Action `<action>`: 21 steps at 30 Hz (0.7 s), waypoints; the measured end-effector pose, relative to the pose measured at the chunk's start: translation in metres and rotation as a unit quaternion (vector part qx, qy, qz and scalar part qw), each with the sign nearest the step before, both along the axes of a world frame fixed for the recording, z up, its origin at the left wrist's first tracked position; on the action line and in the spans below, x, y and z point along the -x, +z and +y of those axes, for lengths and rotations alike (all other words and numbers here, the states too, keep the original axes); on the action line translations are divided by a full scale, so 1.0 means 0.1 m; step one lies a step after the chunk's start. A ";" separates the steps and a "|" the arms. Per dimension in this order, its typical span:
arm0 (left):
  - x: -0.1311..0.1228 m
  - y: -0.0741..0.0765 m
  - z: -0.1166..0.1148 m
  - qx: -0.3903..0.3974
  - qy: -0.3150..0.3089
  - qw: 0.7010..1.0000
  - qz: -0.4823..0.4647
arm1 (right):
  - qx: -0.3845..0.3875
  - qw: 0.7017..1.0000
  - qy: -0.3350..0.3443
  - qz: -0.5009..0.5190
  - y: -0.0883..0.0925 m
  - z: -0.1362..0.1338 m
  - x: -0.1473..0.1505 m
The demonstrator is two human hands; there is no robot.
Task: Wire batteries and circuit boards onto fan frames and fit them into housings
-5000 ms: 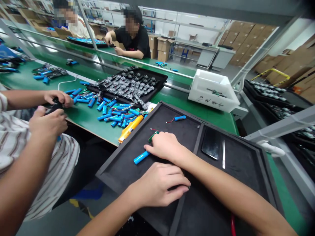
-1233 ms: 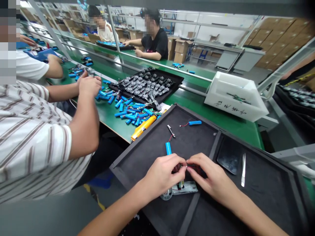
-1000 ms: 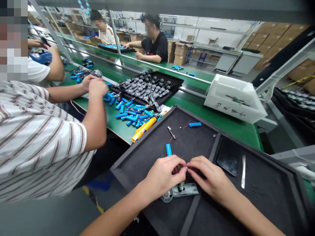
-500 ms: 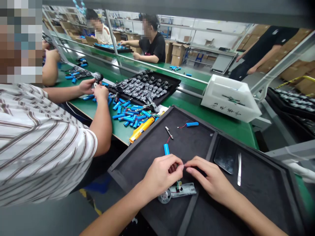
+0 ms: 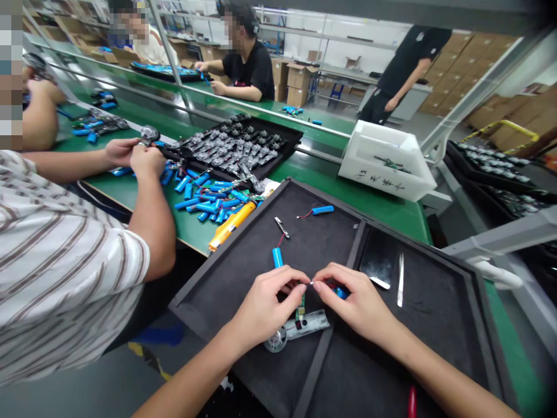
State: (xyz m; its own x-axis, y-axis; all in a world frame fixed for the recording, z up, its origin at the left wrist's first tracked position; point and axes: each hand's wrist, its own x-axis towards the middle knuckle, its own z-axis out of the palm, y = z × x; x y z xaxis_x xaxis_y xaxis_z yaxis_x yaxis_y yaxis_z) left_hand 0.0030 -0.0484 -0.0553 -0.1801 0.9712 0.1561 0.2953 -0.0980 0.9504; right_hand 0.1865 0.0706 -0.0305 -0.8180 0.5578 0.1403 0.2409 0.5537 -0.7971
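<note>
My left hand (image 5: 270, 302) and my right hand (image 5: 359, 296) meet fingertip to fingertip above a black tray (image 5: 243, 284). Between them shows a small white wire connector (image 5: 311, 283) with a bit of red wire. The right finger and thumb pinch it. A blue battery (image 5: 342, 292) lies by the right fingers, partly covered. My left finger and thumb are closed at the upper end of a narrow green circuit board (image 5: 300, 313); their exact grip is hidden. Below, a grey plastic housing (image 5: 307, 326) with a round end lies in the tray.
Also in the tray are another battery (image 5: 277, 257) wired to a small strip, a battery (image 5: 322, 210), a dark phone-like slab (image 5: 376, 264) and tweezers (image 5: 400, 281). Outside are a yellow tool (image 5: 232, 225), a white bin (image 5: 387, 165) and a co-worker's striped sleeve (image 5: 87, 244).
The view has swung right, shifting everything leftward. The white connector and the blue battery by my right hand now show. A red object has appeared at the bottom edge.
</note>
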 end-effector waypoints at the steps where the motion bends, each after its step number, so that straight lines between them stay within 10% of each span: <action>1: 0.00 -0.01 0.00 0.007 0.004 1.000 -0.019 | 0.003 1.000 -0.004 0.002 -0.01 0.00 0.00; 21: 0.01 -0.07 -0.01 0.047 0.016 0.992 -0.114 | 0.012 1.000 -0.015 0.009 -0.08 -0.10 0.05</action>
State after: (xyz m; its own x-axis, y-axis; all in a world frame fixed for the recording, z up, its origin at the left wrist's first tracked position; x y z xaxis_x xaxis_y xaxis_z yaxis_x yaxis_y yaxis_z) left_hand 0.0018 -0.0494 -0.0624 -0.2313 0.9727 0.0169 0.0737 0.0002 0.9973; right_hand 0.1814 0.0602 -0.0388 -0.7981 0.5854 0.1424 0.2419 0.5279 -0.8141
